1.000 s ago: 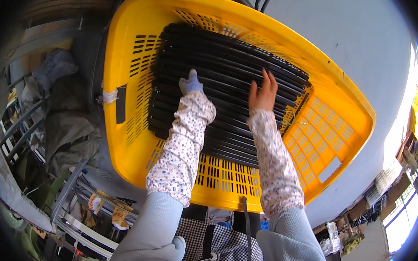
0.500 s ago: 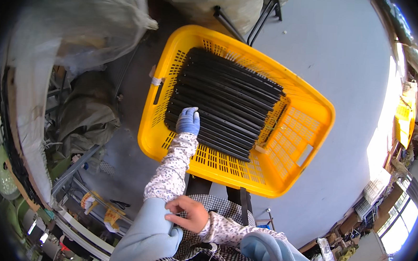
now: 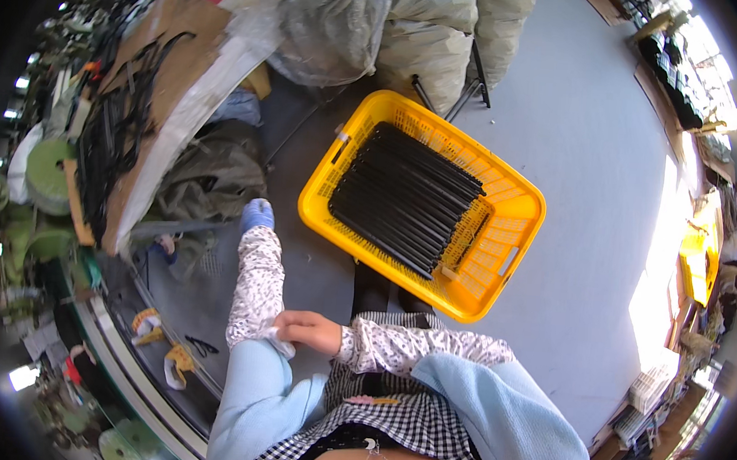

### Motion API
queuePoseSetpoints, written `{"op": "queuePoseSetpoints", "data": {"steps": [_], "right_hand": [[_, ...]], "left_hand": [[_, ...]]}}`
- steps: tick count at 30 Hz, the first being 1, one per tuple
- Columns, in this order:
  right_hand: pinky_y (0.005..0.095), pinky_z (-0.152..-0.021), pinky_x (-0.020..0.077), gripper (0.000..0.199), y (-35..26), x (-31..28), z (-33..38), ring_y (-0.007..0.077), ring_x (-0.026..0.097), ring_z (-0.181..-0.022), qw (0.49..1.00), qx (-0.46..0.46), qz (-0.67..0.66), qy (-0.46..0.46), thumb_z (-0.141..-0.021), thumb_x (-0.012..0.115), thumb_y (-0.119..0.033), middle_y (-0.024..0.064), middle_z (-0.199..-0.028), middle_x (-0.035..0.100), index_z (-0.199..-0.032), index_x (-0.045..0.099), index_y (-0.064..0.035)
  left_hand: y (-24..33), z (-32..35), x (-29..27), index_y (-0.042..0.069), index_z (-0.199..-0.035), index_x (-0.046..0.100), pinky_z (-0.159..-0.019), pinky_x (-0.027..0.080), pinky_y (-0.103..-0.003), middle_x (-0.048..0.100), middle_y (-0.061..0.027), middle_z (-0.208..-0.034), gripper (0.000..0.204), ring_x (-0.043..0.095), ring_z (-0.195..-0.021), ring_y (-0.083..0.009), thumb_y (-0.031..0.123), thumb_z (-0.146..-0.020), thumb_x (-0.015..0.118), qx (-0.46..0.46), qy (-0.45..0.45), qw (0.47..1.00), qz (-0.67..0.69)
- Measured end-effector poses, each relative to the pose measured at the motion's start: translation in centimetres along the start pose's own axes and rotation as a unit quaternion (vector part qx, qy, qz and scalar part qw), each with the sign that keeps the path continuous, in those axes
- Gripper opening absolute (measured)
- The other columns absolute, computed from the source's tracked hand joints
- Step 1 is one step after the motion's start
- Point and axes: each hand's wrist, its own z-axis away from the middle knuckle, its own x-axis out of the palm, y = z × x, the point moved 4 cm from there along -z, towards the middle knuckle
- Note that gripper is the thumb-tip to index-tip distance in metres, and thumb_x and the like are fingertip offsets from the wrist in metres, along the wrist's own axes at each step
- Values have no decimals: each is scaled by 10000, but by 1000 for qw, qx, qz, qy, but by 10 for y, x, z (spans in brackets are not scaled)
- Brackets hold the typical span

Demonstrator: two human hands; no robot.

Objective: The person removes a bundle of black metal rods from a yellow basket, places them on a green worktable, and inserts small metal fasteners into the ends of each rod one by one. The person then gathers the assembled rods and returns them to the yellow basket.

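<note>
My left hand [image 3: 258, 216], in a blue glove, is held out left of a yellow plastic basket [image 3: 517, 210], apart from it. Its fingers look curled together with nothing visible in them. A white floral oversleeve [image 3: 257, 278] covers that forearm. Bare, my right hand [image 3: 312, 333] pinches the oversleeve's upper edge near the left elbow, where a bunched fold of cloth shows at the fingertips. Inside the basket, several long black bars or tubes [image 3: 404, 198] lie side by side in a slanted layer.
Large filled sacks [image 3: 421, 56] stand beyond the basket, with black metal legs [image 3: 470, 89] beside them. At left are a dark cloth heap [image 3: 212, 170], a cardboard sheet [image 3: 154, 74] with black straps and rolls of green material [image 3: 51, 175]. A yellow container [image 3: 699, 250] stands far right.
My left hand has moved left, from above the black bars to outside the basket. My right hand has shifted left and now grips the oversleeve's edge. The view has shifted too.
</note>
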Motion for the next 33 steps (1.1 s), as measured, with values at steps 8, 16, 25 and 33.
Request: {"op": "queuePoseSetpoints", "data": {"steps": [8, 16, 25, 33], "right_hand": [[460, -629, 481, 170, 18, 252, 1, 374, 637, -723, 751, -208, 521, -348, -821, 634, -153, 186, -731, 620, -940, 561, -56], [383, -694, 510, 309, 150, 261, -16, 283, 668, -798, 810, -32, 438, -388, -813, 722, -282, 111, -825, 672, -1001, 602, -68], [354, -737, 536, 212, 155, 202, -77, 208, 689, -828, 874, -40, 449, -181, -856, 677, -280, 51, -912, 721, -1006, 701, -132], [337, -811, 545, 273, 82, -8, 10, 213, 696, -841, 849, -20, 407, 337, -910, 607, -259, 109, -926, 714, -1072, 680, -51]], "left_hand": [[-44, 129, -173, 147, -1018, 714, -869, 503, -444, 675, -91, -1093, 257, 616, -1100, -281, 307, -909, 546, 32, -95, 875, -473], [-326, 132, -277, 105, -1071, 615, -845, 471, -431, 594, -111, -1070, 312, 577, -992, -260, 321, -952, 425, -88, 108, 971, -193], [-508, 206, -247, 219, -1165, 501, -741, 473, -388, 536, 24, -1084, 204, 554, -959, -173, 303, -1031, 372, -48, -383, 573, 723], [-507, 401, -127, 65, -1104, 637, -741, 543, -341, 668, -93, -865, 333, 650, -780, -233, 345, -925, 659, -205, -304, 888, 278]]}}
